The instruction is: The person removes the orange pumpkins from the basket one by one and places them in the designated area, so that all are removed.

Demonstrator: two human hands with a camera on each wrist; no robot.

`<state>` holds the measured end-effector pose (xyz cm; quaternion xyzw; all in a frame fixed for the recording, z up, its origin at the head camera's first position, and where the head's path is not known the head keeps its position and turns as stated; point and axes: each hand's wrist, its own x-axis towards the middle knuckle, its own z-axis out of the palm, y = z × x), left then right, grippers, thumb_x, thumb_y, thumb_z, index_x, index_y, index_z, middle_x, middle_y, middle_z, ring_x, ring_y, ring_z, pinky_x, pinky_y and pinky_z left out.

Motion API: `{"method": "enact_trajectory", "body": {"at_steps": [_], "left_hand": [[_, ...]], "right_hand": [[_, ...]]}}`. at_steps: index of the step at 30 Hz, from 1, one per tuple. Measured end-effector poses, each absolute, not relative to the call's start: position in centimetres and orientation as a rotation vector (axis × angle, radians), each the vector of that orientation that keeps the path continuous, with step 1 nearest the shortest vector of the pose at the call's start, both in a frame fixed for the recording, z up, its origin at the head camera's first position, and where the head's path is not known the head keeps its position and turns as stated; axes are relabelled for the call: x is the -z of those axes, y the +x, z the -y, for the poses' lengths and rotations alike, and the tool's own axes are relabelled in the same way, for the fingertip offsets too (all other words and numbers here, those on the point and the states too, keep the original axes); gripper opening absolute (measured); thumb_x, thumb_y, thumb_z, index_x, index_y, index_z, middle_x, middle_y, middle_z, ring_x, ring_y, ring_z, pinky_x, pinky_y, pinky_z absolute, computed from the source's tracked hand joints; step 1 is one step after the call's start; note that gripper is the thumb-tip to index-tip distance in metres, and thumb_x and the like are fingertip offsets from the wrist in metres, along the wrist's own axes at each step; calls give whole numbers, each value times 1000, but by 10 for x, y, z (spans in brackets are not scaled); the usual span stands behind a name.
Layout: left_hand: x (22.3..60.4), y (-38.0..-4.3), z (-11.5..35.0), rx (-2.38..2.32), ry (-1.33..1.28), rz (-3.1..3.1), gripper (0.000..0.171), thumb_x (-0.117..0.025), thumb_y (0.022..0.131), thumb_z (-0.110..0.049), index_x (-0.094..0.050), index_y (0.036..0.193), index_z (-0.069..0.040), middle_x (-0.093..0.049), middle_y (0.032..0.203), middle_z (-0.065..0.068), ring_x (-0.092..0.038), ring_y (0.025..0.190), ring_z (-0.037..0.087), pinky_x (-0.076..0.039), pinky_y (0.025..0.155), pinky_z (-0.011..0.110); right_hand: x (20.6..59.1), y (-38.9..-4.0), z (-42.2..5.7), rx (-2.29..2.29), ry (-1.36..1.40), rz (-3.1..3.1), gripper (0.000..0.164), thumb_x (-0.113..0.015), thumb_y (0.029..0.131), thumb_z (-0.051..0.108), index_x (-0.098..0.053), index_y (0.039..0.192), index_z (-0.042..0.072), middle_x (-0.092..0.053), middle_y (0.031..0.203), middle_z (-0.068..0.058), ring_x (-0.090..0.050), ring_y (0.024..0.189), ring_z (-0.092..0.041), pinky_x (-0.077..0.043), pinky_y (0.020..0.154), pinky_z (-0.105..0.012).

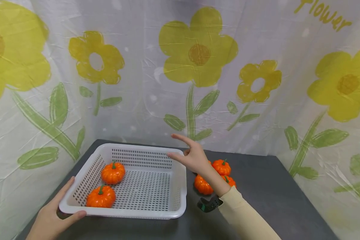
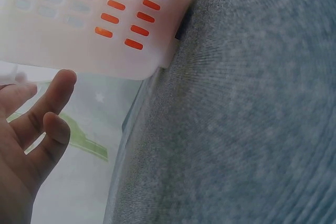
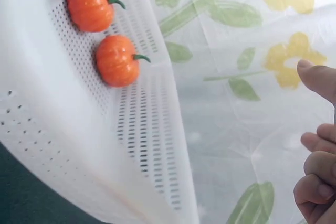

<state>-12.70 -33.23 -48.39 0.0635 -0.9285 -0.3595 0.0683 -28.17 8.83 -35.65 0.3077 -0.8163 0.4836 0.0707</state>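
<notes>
A white perforated plastic basket (image 1: 147,213) stands on the dark table. Inside it, toward the left, lie two small orange pumpkins, one farther back (image 1: 113,173) and one nearer the front (image 1: 101,197), both with green stems. My left hand (image 1: 49,216) spans the basket's front left corner, thumb at the front rim and fingers along the left side; the left wrist view shows the fingertips (image 2: 64,80) right at the basket wall. Over the basket's right rim hovers my right hand (image 1: 195,158), holding nothing, with thumb and index finger spread and the other fingers bent.
Several more orange pumpkins (image 1: 221,167) sit close together right of the basket, partly hidden behind the right wrist. A black device (image 1: 209,204) is strapped at that wrist. Around the dark table (image 1: 267,193) hangs a pale curtain (image 1: 138,83) with yellow flowers.
</notes>
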Motion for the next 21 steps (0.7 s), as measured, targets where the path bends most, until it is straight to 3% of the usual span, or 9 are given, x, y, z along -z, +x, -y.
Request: {"method": "enact_trajectory", "body": {"at_steps": [21], "left_hand": [[486,-123,330,1079,157,2739,120,-87,87,-43,-7,173,-21,-40,154,42,-53,119,59,-39,95,85]], "right_hand": [[350,-299,-19,-1372,1074,2487,66,-82,94,33,-57,154,20,-61,152,0,-24,38,-10,-32,42,-25]]}}
